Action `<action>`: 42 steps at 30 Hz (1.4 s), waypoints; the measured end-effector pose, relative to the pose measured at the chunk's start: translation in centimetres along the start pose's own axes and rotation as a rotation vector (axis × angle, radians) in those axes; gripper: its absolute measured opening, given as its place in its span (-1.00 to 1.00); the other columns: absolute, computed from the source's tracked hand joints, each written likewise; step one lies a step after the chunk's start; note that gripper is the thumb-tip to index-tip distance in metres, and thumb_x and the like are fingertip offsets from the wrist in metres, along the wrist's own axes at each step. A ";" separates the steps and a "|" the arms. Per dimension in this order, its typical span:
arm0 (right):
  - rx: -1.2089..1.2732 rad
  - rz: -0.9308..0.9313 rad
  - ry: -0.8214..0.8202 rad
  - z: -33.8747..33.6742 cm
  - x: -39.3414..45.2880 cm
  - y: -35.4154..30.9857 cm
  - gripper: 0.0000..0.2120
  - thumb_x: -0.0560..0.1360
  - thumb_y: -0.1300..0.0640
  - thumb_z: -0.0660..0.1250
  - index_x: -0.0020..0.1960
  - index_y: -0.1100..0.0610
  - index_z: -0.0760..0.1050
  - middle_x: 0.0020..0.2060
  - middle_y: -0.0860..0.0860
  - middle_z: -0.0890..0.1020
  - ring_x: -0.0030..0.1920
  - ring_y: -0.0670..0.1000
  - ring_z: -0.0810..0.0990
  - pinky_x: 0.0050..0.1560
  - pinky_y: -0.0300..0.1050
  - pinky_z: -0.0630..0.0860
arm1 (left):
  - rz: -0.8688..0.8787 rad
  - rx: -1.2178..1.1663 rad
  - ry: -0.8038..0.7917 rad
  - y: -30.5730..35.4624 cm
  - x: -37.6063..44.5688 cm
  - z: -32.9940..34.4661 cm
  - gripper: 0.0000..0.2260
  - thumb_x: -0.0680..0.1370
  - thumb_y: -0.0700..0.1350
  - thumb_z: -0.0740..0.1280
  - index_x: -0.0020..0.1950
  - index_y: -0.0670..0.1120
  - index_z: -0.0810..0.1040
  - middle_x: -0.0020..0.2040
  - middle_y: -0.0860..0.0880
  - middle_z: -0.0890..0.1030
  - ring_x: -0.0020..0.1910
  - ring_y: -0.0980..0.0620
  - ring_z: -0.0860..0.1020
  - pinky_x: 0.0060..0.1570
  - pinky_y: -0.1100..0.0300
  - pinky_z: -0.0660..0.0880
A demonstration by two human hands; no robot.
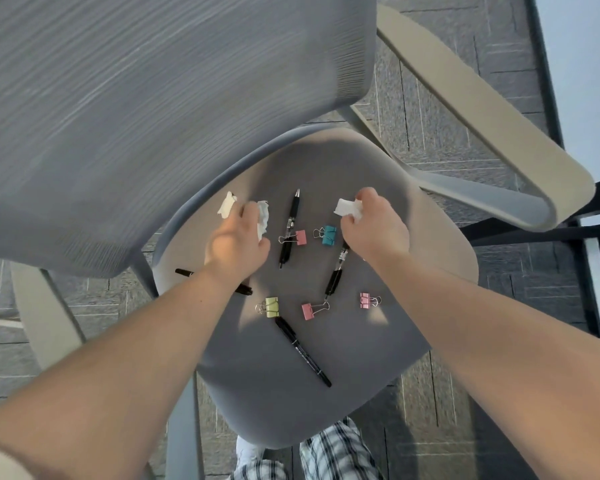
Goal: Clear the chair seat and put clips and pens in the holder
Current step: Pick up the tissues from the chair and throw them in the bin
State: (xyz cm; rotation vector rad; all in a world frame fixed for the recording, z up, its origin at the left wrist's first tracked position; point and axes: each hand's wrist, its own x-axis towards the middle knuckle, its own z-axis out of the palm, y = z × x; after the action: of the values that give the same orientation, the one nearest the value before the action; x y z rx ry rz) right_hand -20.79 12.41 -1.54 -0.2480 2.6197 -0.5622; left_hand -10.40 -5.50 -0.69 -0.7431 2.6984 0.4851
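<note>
The left hand (238, 237) is clenched around crumpled white paper scraps (263, 216), bits poking out on both sides of the fingers. The right hand (371, 223) pinches another white paper scrap (349, 206) between fingertips. Both arms reach forward and down over the chair seat (430, 271), wrists bent, palms down.

This looks like the clearing step: rubbish is gathered first, while the stationery lies untouched. Between the hands rest a black pen (289, 230) with a pink clip (297, 238) against it and a teal clip (327, 234). Nearer lie a second pen (336, 271), a green clip (271, 306), two more pink clips (311, 310) and a long pen (302, 351); another pen (184, 271) shows beneath the left forearm.

No holder is in view. Next, the paper probably needs dumping elsewhere, freeing both hands for pens and clips.
</note>
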 end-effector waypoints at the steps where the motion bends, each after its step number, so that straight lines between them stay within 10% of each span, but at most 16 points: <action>1: -0.024 0.011 -0.013 0.2 0.3 0.2 -0.71 0.51 0.10 0.19 0.20 0.17 0.35 0.12 0.15 0.50 0.05 0.26 0.55 -0.13 0.00 0.40 | -0.002 -0.002 -0.014 -0.1 0.3 0.1 -0.62 0.50 -0.18 0.28 0.30 -0.18 0.34 0.28 -0.21 0.37 0.04 -0.22 0.53 -0.11 0.06 0.46; 8: -0.175 0.097 -0.075 1.0 1.8 1.7 -0.72 0.57 0.10 0.20 0.21 0.22 0.37 0.18 0.20 0.43 0.08 0.26 0.57 -0.16 -0.02 0.37 | -0.058 0.166 -0.191 -0.8 2.1 1.1 -0.36 0.52 -0.18 0.24 0.53 0.05 0.05 0.44 -0.16 0.20 0.18 -0.22 0.49 -0.07 0.05 0.47; 23: -0.060 0.058 0.063 -1.6 -1.5 2.2 -0.79 0.56 0.15 0.14 0.13 0.22 0.40 0.16 0.22 0.38 0.04 0.29 0.53 -0.15 0.03 0.41 | 0.019 0.064 -0.049 1.0 0.0 -0.6 -0.86 0.54 -0.18 0.18 -0.02 -0.06 0.51 0.17 -0.04 0.43 -0.15 -0.08 0.44 -0.22 0.11 0.54; 42: 0.106 0.359 0.227 0.7 -25.7 8.5 -0.74 0.57 0.08 0.13 0.16 0.21 0.40 0.10 0.20 0.43 0.03 0.25 0.54 -0.06 0.01 0.41 | 0.723 0.344 -0.210 5.7 -16.8 2.0 -0.84 0.53 -0.15 0.20 0.07 -0.16 0.44 0.08 -0.15 0.50 0.03 -0.21 0.52 -0.14 0.05 0.41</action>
State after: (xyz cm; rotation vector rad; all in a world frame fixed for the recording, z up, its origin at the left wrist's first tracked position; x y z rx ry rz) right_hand 1.58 26.51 4.20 0.3333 2.7454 -0.6282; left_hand 0.72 7.20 5.08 0.3745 2.6696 0.2128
